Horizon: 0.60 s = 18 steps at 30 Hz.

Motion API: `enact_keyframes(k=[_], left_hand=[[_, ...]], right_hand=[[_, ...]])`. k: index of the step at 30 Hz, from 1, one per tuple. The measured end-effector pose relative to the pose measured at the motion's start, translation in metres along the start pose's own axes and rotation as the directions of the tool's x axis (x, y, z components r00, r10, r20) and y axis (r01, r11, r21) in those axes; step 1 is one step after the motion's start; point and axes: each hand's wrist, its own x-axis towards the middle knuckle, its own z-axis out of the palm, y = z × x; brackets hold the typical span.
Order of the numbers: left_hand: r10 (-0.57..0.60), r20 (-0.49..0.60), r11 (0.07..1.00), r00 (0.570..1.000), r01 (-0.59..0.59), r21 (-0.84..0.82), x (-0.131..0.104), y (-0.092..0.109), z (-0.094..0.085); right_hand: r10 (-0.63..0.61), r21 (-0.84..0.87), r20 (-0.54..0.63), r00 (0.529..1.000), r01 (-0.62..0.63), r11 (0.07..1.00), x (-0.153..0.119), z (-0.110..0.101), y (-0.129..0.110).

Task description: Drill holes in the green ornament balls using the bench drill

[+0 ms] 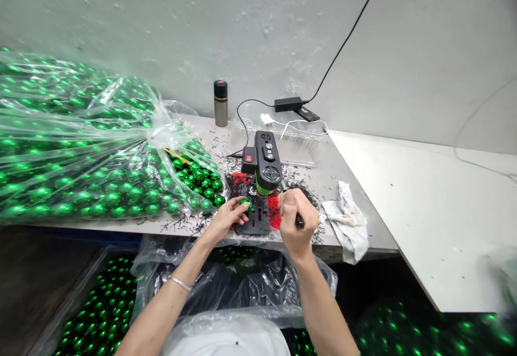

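Note:
A small black bench drill press (268, 159) with a red switch stands on the table, its slotted base plate (258, 218) toward me. Between thumb and fingers, my left hand (228, 216) pinches a shiny green ball (246, 204) at the front of the machine, just above the plate. My right hand (298, 218) is wrapped round the machine's black-tipped lever handle (299, 220) on the right side. Whether the tool touches the ball is hidden. Beneath the machine lies a red patch (274, 213) strewn with black shavings.
A big clear bag of green balls (81, 156) fills the left, with loose balls (202, 178) at its mouth. Behind stand a bottle (221, 104) and a power adapter (288, 104) with cables. A crumpled cloth (348, 221) lies right. An open plastic-lined container (258, 278) sits below the table edge.

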Motion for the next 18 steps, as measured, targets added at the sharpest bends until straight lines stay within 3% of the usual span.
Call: enact_keyframes(k=[3, 7, 12, 18], left_hand=[[0.16, 0.008, 0.916, 0.987, -0.152, 0.371, 0.002, -0.007, 0.004], [0.396, 0.125, 0.646, 0.91, -0.373, 0.666, 0.004, -0.01, 0.003], [0.494, 0.233, 0.467, 0.838, -0.481, 0.742, 0.004, -0.014, 0.005], [0.587, 0.188, 0.445, 0.788, -0.508, 0.737, 0.004, -0.026, 0.009]], right_hand=[[0.022, -0.026, -0.002, 1.0, -0.022, 0.999, 0.005, 0.0, -0.003], [0.012, -0.039, -0.001, 1.0, -0.012, 0.999, 0.005, -0.001, -0.003], [-0.019, -0.027, 0.031, 0.999, 0.02, 0.999, 0.001, -0.004, 0.0], [-0.105, -0.004, 0.074, 0.992, 0.106, 0.994, -0.023, -0.005, 0.014]])
